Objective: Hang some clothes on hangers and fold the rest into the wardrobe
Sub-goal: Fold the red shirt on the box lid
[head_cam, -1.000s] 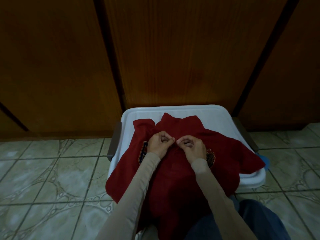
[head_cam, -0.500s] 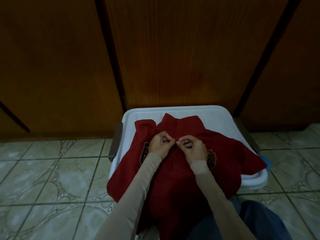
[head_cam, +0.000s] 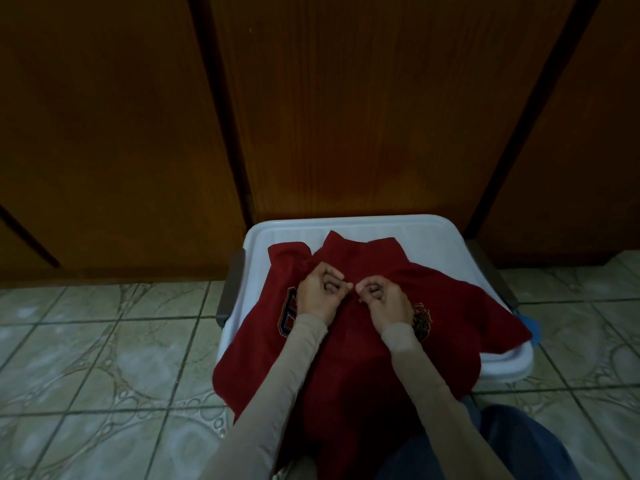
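Fabric looked soft, light and limp as the red polo shirt lay spread over the white tub lid, your left hand and right hand pinching its placket, best gripped at the shoulders.

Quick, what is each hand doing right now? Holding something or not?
Left hand: fingers curled, pinching the red shirt at its front, near the collar.
Right hand: fingers curled, pinching the same shirt right beside the left.
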A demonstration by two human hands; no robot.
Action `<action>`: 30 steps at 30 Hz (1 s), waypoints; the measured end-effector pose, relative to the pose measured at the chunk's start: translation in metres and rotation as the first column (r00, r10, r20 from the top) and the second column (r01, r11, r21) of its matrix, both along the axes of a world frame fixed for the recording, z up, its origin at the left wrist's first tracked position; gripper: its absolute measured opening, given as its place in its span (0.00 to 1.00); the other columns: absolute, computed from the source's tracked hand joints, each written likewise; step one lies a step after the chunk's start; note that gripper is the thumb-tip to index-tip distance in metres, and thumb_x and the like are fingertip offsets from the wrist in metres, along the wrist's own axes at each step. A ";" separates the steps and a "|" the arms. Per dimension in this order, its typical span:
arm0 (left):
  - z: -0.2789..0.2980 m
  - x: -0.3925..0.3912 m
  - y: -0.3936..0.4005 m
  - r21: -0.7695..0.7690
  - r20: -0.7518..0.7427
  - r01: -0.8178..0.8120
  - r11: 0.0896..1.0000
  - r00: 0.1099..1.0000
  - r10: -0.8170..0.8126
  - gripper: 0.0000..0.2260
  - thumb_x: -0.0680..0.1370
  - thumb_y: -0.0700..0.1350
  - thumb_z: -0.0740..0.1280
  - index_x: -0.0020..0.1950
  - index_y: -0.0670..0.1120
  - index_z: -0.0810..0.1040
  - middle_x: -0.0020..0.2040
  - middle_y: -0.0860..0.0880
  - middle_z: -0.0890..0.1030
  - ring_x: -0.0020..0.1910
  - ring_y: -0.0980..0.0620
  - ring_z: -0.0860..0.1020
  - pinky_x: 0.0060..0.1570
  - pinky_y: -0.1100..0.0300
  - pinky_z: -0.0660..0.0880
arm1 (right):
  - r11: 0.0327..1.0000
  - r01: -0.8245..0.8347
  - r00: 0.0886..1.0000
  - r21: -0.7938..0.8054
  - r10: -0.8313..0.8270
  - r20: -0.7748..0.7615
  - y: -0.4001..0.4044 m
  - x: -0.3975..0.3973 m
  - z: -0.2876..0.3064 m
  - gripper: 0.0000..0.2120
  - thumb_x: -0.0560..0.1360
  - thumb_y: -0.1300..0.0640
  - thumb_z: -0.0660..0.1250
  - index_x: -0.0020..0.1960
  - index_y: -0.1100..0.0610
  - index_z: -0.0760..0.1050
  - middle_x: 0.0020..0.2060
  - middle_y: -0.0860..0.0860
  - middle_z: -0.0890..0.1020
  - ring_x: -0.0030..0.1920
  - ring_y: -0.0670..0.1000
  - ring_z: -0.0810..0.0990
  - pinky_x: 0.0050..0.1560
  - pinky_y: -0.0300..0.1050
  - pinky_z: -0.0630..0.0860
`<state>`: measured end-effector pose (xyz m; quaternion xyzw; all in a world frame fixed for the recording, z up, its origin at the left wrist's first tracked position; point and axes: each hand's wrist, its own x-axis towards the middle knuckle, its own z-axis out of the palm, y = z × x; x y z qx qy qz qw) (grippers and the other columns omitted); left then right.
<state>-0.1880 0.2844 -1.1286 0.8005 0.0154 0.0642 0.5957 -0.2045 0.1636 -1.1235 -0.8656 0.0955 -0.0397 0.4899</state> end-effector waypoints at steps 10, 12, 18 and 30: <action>-0.001 0.001 -0.001 0.119 0.067 -0.014 0.993 0.998 0.007 0.09 0.70 0.39 0.74 0.40 0.47 0.73 0.32 0.54 0.76 0.31 0.58 0.73 0.35 0.70 0.71 | 0.997 -0.033 0.999 0.063 0.033 0.004 -0.003 0.002 -0.002 0.05 0.75 0.54 0.67 0.41 0.50 0.76 0.30 0.41 0.77 0.36 0.41 0.78 0.36 0.32 0.67; 0.000 0.002 0.000 0.089 0.048 0.007 0.996 0.999 -0.011 0.10 0.70 0.39 0.74 0.39 0.48 0.74 0.32 0.54 0.76 0.31 0.59 0.72 0.34 0.72 0.70 | 0.995 -0.033 0.999 0.093 0.031 0.021 -0.003 0.002 -0.004 0.07 0.74 0.55 0.68 0.38 0.48 0.75 0.30 0.42 0.78 0.37 0.46 0.80 0.41 0.38 0.72; -0.003 0.004 0.001 0.093 0.036 0.034 0.995 0.999 -0.038 0.13 0.69 0.35 0.74 0.39 0.50 0.73 0.33 0.53 0.76 0.31 0.62 0.73 0.35 0.73 0.70 | 0.990 -0.026 0.996 0.135 0.014 0.091 -0.002 0.002 -0.008 0.10 0.74 0.60 0.68 0.37 0.48 0.77 0.33 0.46 0.80 0.39 0.51 0.81 0.46 0.48 0.77; -0.003 -0.007 0.010 0.890 -0.085 0.147 0.432 0.983 -0.160 0.22 0.83 0.55 0.45 0.77 0.55 0.51 0.78 0.51 0.46 0.76 0.52 0.43 0.68 0.50 0.28 | 0.742 -0.269 0.960 -0.614 0.156 -0.233 -0.030 0.001 -0.001 0.26 0.80 0.42 0.49 0.76 0.44 0.47 0.76 0.46 0.43 0.76 0.48 0.43 0.71 0.62 0.38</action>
